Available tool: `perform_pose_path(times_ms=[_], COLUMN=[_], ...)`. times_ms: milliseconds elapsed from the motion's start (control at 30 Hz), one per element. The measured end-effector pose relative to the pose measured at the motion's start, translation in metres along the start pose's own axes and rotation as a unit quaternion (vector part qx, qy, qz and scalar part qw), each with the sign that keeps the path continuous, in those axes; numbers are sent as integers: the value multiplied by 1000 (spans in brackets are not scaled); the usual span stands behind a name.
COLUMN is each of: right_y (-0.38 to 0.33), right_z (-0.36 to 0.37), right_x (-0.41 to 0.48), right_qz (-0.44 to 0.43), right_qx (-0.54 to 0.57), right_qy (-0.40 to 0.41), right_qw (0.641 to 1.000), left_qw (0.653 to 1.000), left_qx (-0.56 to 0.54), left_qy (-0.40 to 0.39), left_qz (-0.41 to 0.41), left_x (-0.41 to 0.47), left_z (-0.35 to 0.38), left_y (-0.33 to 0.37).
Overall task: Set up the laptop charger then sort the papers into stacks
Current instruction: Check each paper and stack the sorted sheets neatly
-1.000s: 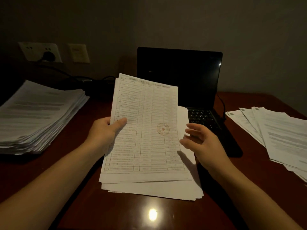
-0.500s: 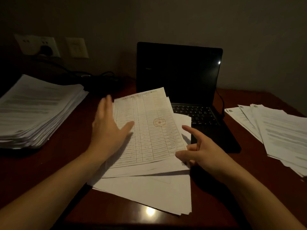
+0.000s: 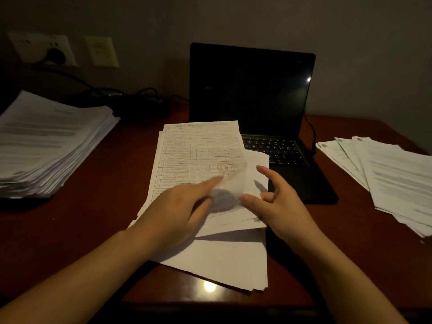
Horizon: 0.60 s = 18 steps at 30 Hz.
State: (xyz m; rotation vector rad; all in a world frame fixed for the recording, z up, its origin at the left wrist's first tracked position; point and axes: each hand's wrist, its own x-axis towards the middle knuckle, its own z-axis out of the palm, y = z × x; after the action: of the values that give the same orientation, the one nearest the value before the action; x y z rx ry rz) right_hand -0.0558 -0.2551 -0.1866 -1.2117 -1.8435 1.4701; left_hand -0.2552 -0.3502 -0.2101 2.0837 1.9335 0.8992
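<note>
White paper sits in three piles on the dark wooden table: one thick stack left, one fanned spread right, and one loose pile before the single open laptop. The left hand and right hand reach over the loose pile, both grips open.

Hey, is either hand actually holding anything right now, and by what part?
Cannot be told. The left hand reaches straight-fingered over the stamped sheet; the right hand touches its blurred, lifted lower right edge with the thumb, but no clear pinch shows.
</note>
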Motion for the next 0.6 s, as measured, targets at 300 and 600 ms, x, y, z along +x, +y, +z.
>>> perform_pose_path(times_ms=[300,600], right_y=[4,4], right_z=[-10,-18], right_x=[-3,-8], right_qz=[7,15], right_qx=[24,63], right_qy=[-18,-56], right_qw=[1000,996], left_qw=[998,994], left_qx=[-55,-80], left_qy=[-38,71], left_qz=[7,-20], left_x=[-5,-2], left_z=[-3,-2], left_y=[-8,-8])
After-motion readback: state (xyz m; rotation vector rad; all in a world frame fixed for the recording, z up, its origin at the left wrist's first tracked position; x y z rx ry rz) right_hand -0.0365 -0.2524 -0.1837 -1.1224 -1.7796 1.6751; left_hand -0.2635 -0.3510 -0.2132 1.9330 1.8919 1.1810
